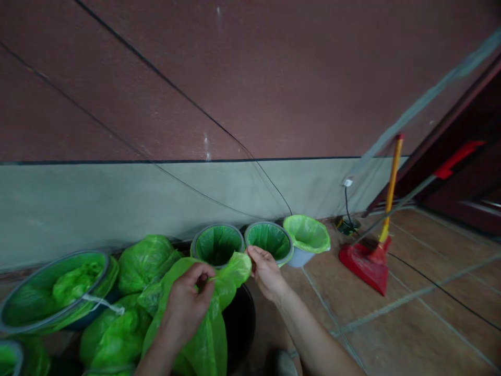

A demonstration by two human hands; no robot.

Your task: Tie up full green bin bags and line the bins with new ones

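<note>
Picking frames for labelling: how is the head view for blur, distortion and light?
Head view: wide-angle bend curves the wall stripe and tilts the broom; light dim and even, no glare; slightly soft overall, yet both hands, left and right, and the green bag read clearly.

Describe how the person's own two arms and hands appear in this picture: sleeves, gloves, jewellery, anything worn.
Both forearms are bare up to the bottom edge of the picture, with no sleeve showing. The left hand and the right hand wear no gloves. No watch, bracelet or band shows at either wrist, and no ring can be made out on the fingers, though the picture is soft.
</note>
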